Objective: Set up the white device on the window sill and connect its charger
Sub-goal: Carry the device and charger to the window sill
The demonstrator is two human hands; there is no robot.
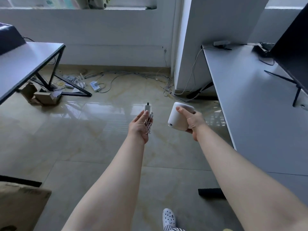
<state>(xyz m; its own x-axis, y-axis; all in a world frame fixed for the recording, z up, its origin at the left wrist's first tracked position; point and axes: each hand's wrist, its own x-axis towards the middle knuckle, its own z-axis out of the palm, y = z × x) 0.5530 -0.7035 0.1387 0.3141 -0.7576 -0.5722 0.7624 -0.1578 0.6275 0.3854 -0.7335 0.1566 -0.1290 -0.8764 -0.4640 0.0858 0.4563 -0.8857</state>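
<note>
My right hand [194,123] grips the white device [177,118], a rounded block with a small port on its lower left face. My left hand [140,125] holds the charger [147,108], a small white plug block with dark prongs pointing up, and its thin coiled cable [148,125] bunched in the palm. Both hands are held out over the glossy tiled floor, a short gap between them. The window sill [126,7] runs along the top of the view, far ahead above a low white wall.
A dark-framed table [25,64] stands at left with cardboard boxes under it. A white desk [250,90] with a monitor [293,52] is at right, beside a white pillar [208,30]. Loose cables and a power strip [95,85] lie on the floor by the wall.
</note>
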